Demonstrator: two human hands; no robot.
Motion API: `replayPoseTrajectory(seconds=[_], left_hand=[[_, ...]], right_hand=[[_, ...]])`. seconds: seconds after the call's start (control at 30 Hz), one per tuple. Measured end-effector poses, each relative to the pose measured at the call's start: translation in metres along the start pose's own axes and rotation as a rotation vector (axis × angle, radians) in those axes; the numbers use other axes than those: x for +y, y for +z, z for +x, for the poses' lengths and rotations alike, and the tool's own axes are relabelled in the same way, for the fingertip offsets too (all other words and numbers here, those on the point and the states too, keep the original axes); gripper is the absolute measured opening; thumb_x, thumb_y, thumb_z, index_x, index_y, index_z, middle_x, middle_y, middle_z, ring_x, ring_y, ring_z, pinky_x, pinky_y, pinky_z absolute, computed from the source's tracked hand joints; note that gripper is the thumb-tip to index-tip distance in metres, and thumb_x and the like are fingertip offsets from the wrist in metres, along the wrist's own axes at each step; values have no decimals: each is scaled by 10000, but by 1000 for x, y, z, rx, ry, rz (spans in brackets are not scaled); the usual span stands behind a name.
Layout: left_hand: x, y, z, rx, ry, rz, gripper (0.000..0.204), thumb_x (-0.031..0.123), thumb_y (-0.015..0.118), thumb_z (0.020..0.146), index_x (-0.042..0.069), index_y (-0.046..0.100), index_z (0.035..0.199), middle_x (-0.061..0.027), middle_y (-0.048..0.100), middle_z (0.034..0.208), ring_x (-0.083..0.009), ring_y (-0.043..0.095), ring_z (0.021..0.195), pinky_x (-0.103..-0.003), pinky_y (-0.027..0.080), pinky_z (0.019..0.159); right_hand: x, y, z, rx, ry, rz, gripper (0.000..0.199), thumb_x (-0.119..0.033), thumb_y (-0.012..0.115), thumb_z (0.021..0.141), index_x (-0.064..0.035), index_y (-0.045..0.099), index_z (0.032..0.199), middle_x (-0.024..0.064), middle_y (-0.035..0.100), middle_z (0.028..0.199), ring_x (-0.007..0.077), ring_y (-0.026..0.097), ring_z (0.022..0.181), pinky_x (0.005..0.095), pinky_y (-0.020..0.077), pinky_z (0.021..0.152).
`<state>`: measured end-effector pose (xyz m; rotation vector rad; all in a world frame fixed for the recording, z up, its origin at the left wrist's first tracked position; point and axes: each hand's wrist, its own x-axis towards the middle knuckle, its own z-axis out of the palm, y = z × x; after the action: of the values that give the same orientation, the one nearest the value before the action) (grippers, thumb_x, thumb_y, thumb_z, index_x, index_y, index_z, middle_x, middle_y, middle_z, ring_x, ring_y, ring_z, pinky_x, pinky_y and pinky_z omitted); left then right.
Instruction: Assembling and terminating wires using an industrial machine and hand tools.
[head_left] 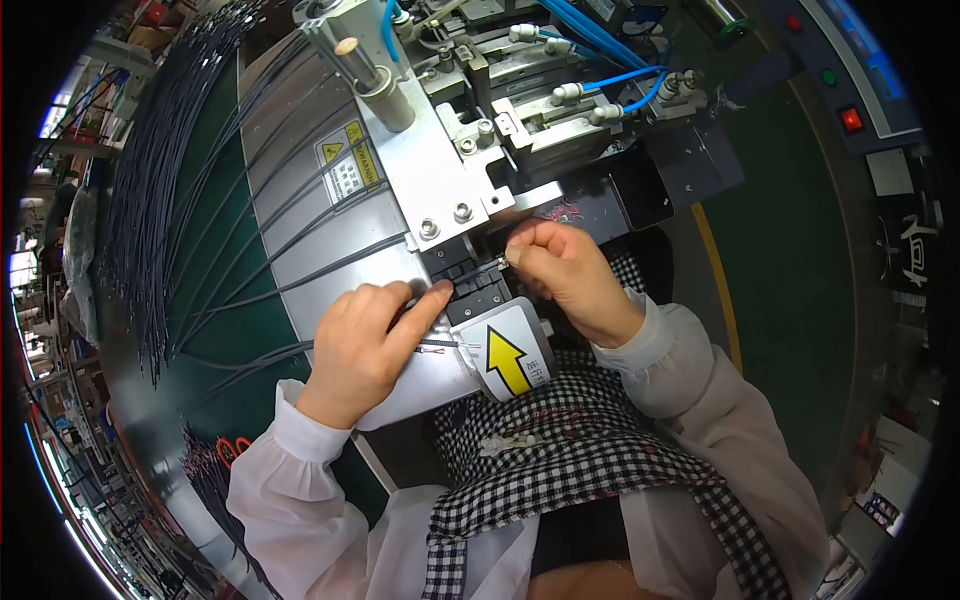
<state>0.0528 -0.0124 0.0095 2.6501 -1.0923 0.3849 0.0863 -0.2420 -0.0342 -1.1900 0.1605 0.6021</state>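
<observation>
My left hand (365, 345) rests on the curved metal guide of the machine, its index finger pressing a thin dark cable (300, 275) against the black clamp block (478, 290). My right hand (565, 270) pinches the stripped end of that cable just right of the clamp, under the machine's metal head (440, 170). Another cable end with bare coloured wires (440, 347) lies below my left fingers. A white cover with a yellow arrow (508, 358) sits just below both hands.
Several dark cables fan out across the grey metal guide (290, 190) and hang in a bundle (150, 200) at the left. Blue air hoses (600, 45) and fittings top the machine. A control panel with a red button (851, 119) stands right. Red-handled scissors (230, 447) lie lower left.
</observation>
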Motion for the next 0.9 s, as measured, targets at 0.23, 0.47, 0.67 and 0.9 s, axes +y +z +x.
replayPoseTrajectory(seconds=[0.23,0.47,0.67,0.9], left_hand=[[9,-3,13,81,-97,86,335,82,624,757,45,646,1090,-32,507,763,-165,528,651,-294,399,546],[23,1,20,41,-196,-115,245,111,704,769,34,638,992,-39,525,705,-183,539,561,-303,397,486],[32,5,21,212,-291,-426,177,69,740,768,32,617,889,-57,565,653,-191,541,490,-302,403,448],[37,3,24,196,-395,-539,137,-21,702,803,-5,589,878,-59,580,646,-103,529,520,-237,389,480]], right_hand=[[-10,-1,-18,-62,-859,-699,91,-2,652,825,-15,633,913,41,606,853,79,565,752,202,453,660],[-14,8,-30,-128,-740,-536,86,23,638,833,-3,641,915,69,611,924,87,575,822,214,470,716],[-7,4,-22,-124,-388,-152,84,-32,659,844,-21,665,928,-30,601,785,15,507,689,173,409,587],[-6,6,-21,-103,-369,-140,98,-35,627,863,-13,669,950,-59,585,724,-7,457,616,163,369,537]])
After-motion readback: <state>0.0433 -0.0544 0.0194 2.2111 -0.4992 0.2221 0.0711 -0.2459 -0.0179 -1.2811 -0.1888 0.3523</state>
